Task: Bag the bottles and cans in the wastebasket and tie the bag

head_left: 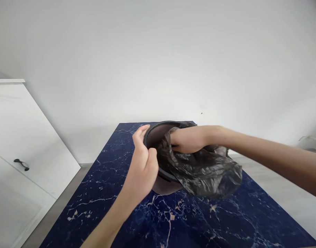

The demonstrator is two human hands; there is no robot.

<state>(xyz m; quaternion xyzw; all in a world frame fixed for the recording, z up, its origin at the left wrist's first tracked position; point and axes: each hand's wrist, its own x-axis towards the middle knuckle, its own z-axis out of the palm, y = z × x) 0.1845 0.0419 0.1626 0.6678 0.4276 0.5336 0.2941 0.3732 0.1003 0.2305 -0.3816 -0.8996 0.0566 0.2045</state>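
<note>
While the left hand (144, 165) is clamped on the bin (166, 187) at about nine o'clock on its mouth, thumb by the rim (168, 175) and fingers along the outer side, the right hand (187, 138) reaches in from three o'clock, with its fingers hidden in the folds of the bag (212, 175); whether they are apart or pinched together I cannot tell. Taking twelve as the side toward the pale wall (158, 62), the bin sits on the table (101, 196); its mouth is round, its body a smooth brownish grey, its rim thicker and black; whether it stands quite upright is unclear. Thin, black and glossy, the bag is crumpled inside the mouth and spills over the rim from about one to five o'clock; its loose part bulges at four, creased and slightly see-through, with pale glints. Dark blue with white, marble-like veins, the table surrounds the bin; off at nine o'clock is a white cabinet (23, 127) with a black handle (21, 164).
</note>
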